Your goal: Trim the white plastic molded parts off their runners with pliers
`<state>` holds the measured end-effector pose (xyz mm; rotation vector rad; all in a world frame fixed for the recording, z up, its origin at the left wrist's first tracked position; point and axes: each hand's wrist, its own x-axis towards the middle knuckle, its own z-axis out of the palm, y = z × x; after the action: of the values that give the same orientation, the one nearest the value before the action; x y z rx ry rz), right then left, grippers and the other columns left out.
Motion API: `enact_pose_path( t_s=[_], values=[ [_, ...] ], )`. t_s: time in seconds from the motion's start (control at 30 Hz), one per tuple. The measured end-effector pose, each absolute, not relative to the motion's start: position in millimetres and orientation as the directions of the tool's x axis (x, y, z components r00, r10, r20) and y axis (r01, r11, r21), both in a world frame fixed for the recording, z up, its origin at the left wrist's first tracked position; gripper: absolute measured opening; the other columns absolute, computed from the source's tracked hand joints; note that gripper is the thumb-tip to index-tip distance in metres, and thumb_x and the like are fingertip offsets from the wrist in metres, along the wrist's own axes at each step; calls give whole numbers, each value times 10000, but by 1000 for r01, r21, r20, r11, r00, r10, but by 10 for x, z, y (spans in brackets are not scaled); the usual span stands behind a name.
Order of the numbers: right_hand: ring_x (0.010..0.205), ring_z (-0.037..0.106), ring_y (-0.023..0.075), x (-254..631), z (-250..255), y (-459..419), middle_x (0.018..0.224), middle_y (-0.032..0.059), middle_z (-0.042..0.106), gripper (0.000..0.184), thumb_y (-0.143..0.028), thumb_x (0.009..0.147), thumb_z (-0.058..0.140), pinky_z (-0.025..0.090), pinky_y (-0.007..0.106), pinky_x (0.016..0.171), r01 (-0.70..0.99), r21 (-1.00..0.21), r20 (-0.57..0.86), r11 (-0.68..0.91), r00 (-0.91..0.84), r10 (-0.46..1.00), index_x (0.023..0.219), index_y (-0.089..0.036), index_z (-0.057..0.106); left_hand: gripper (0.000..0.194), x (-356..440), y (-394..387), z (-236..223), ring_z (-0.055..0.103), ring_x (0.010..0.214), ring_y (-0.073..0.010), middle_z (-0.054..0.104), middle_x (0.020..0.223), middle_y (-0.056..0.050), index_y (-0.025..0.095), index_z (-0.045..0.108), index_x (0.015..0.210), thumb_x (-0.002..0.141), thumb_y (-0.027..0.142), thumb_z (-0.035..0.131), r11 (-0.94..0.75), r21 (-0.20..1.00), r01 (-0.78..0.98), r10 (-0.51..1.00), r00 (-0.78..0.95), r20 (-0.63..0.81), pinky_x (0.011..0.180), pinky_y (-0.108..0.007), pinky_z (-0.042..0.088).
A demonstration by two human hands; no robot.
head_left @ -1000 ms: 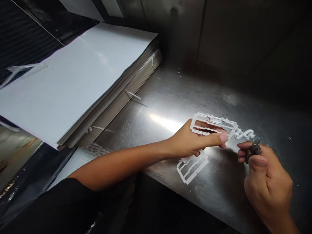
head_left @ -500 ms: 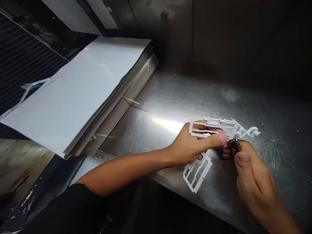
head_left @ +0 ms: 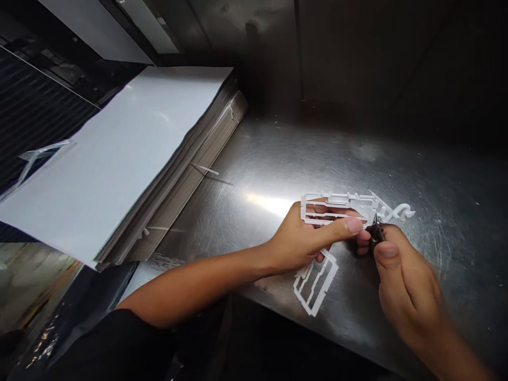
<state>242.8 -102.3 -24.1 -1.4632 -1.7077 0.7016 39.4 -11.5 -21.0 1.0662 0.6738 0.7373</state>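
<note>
My left hand [head_left: 307, 241] is closed on a white moulded plastic frame [head_left: 337, 207], thumb on top and fingers underneath, holding it just above the steel table. A curly white sprue [head_left: 400, 212] sticks out of the frame's right end. My right hand [head_left: 405, 280] grips small dark cutters [head_left: 376, 233], whose tip meets the frame where the sprue joins it. A second white frame piece [head_left: 315, 283] hangs below my left hand near the table's front edge.
The steel table [head_left: 278, 169] carries scattered white plastic chips. A thick stack of white sheets [head_left: 119, 153] lies at the left, its corner overhanging. Another white frame piece [head_left: 166, 261] lies under that stack. Dark walls close the back.
My right hand has moved left, bringing the cutters from beside the sprue up against the frame's right end. My left hand and the frame shifted slightly left.
</note>
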Motion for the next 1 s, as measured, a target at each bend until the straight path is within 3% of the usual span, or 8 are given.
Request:
enact_pose_path(
  t_s=[0.27,0.43,0.7,0.9,1.0],
  values=[
    [770,660,173,2376,-204,-989,933,4,669,360,-426,1315,403,499,280,654,617,-754,260,225,-35,965,1095,-255,631,339,418,-114,-207,738,750,-165,852,986,-86,169,888,1051,992,503,904,288,946,-148,823,543,-166,469,-185,407],
    [577,563,145,2388,-252,-983,783,-30,597,399,-437,1314,406,436,265,542,653,-722,272,229,-36,962,1014,-238,577,245,427,-104,-233,659,660,-106,853,988,-60,179,884,1032,1004,422,904,287,942,-174,822,549,-149,468,-156,409],
    [441,511,154,2364,-321,-975,668,-47,560,469,-529,1310,381,365,283,465,728,-658,271,193,-9,962,979,-240,545,380,475,-170,-264,526,537,-64,836,993,-78,166,881,1073,989,535,902,353,923,-154,831,504,-233,416,-154,365],
    [563,605,162,2426,-319,-903,741,-30,629,576,-641,1291,360,445,277,545,638,-761,142,115,-9,990,986,-229,624,450,488,-146,-234,451,496,-42,794,899,-56,138,828,921,953,577,918,398,903,-160,841,456,-290,402,-159,339],
    [664,668,188,2600,-317,-852,805,-9,674,565,-669,1265,414,500,303,637,683,-726,162,83,53,985,1045,-234,701,479,473,-64,-228,410,449,-32,763,836,-31,131,783,924,875,564,985,497,830,-253,806,489,-333,373,-163,296]
  ],
)
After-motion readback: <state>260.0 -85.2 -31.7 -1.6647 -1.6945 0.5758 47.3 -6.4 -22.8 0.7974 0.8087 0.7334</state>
